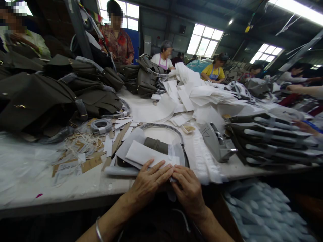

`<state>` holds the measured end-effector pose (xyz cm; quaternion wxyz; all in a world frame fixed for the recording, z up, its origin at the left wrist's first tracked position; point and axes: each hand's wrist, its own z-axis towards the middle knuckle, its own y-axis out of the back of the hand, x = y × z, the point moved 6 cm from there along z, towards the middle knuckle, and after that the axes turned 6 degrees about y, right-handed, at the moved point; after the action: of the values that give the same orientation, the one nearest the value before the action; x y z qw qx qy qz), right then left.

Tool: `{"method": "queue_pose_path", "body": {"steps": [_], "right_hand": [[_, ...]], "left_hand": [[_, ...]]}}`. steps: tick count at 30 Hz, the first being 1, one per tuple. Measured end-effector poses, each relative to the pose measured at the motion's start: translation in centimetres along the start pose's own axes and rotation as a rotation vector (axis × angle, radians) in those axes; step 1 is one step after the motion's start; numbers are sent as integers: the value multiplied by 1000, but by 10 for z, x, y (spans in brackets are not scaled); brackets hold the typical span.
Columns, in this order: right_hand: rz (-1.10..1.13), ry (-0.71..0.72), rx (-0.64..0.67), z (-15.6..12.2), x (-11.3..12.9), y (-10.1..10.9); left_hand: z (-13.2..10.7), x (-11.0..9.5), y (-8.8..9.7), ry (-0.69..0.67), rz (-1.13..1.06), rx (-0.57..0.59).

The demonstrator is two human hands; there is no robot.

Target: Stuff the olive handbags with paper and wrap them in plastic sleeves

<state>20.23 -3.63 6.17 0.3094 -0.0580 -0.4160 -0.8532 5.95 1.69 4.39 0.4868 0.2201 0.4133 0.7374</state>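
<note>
A dark olive handbag (156, 145) lies on the table in front of me, partly covered by a folded white sheet (143, 154). Its wrapped handle (161, 125) arches away from me. Flat on the near edge of the sheet rests my left hand (148, 179), fingers stretched out. My right hand (188, 186) is beside it, fingers bent and closed at the bag's near edge. What it pinches is hidden. A clear strip (173, 153) crosses the bag and runs down between both hands.
Dark bags (37, 97) are heaped on the left, with strings (84, 143) and a wrapped coil (101, 126) nearer. White sheets (194, 84) pile up behind. A grey tape dispenser (217, 141) and stacked bags (267, 137) stand right. Below is a box of pale rolls (262, 211). Several people work beyond.
</note>
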Motion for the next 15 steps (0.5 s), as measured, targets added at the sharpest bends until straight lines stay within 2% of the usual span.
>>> {"method": "queue_pose_path", "body": {"steps": [4, 7, 9, 11, 13, 15], "right_hand": [[94, -85, 176, 21, -7, 12], [120, -202, 222, 59, -26, 19], [69, -219, 304, 88, -38, 5], [-23, -197, 496, 109, -50, -23], [-100, -192, 643, 117, -62, -49], [-157, -205, 701, 115, -73, -61]], "left_hand": [[0, 0, 2, 14, -22, -41], [1, 0, 3, -3, -16, -61], [2, 0, 3, -19, -2, -61], [2, 1, 3, -15, 9, -55], [1, 1, 1, 7, 12, -47], [0, 2, -1, 24, 20, -33]]}}
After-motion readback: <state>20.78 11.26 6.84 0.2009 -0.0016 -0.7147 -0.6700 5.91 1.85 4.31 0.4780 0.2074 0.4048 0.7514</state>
